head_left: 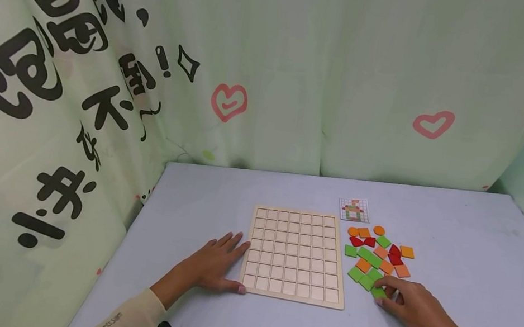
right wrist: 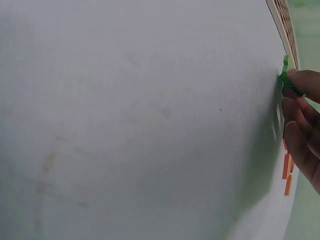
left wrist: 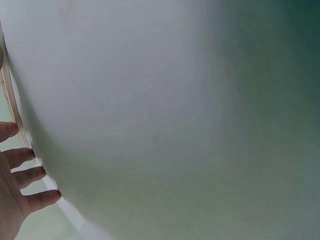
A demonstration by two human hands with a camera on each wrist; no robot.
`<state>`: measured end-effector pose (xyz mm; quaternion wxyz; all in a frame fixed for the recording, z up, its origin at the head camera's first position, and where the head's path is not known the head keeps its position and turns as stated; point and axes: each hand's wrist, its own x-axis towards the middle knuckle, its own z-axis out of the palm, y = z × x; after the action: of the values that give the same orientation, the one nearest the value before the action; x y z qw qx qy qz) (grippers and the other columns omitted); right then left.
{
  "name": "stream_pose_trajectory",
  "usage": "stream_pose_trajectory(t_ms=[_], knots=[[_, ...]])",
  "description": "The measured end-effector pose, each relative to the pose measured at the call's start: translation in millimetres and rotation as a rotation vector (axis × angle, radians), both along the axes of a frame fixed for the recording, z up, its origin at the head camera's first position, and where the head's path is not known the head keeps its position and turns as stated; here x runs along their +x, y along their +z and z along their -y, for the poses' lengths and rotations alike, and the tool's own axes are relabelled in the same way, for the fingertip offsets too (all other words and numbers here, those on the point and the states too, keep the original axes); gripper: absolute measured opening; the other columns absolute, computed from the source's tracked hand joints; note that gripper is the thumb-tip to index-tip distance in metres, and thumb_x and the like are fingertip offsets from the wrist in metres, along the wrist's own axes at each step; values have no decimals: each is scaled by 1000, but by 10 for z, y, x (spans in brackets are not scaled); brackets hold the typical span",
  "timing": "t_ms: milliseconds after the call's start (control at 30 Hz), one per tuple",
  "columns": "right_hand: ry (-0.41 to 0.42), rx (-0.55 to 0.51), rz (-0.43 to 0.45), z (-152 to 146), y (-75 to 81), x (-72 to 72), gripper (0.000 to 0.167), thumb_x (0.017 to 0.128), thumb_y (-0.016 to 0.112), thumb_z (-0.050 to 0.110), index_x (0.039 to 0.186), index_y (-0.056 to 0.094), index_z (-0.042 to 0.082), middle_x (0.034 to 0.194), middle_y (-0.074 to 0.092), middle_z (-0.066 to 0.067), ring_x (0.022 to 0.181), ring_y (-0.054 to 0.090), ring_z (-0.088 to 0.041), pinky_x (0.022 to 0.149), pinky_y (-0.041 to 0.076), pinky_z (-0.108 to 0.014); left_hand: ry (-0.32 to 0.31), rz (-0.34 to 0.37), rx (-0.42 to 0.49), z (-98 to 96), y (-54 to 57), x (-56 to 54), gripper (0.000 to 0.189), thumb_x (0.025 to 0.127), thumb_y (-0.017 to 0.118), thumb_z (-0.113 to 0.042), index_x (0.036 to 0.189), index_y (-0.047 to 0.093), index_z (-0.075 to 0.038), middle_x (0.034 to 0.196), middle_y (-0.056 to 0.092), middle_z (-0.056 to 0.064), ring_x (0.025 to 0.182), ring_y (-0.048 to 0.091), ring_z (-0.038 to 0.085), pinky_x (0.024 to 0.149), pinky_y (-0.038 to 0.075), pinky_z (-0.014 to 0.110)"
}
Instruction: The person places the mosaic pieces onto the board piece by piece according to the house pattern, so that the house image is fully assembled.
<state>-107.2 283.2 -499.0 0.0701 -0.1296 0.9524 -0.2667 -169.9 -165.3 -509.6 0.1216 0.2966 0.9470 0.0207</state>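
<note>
A wooden grid board (head_left: 294,259) with square cells lies on the table, and no tiles sit in its cells. My left hand (head_left: 216,264) rests at the board's left edge, fingers spread and straight; the left wrist view shows its fingertips along that edge. Right of the board lies a loose cluster of green, orange and red tiles. At the cluster's near end, my right hand (head_left: 415,308) pinches a green tile (right wrist: 285,75) between thumb and fingers, the tile tilted in the right wrist view. Other green tiles (head_left: 366,281) lie right beside those fingertips.
Behind the tiles lies a small pattern card (head_left: 354,209) with a coloured figure on a grid. Round orange pieces (head_left: 379,230) and red pieces (head_left: 395,251) are among the tiles. A curtain (head_left: 287,65) with dark lettering and hearts hangs along the table's (head_left: 465,233) back and sides.
</note>
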Motion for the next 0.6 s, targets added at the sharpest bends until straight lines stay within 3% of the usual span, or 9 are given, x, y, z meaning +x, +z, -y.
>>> stream_pose_trajectory(t_ms=[267,600], knots=[[23,-59,-39,29,63,-16,29,82,81,14,109,71,11,81,60,12,66,47,1,59,45,-19,30,9,-14,-24,-9,10,105,81,51,-83,160,28,-18,166,26,12,152,27,35,113,37,57],[51,-188,47,179,132,-67,31,85,78,11,115,70,8,90,67,4,67,51,-2,58,47,-20,33,-14,-33,-40,-21,23,106,80,53,-83,160,28,-17,166,25,13,152,28,35,112,38,57]])
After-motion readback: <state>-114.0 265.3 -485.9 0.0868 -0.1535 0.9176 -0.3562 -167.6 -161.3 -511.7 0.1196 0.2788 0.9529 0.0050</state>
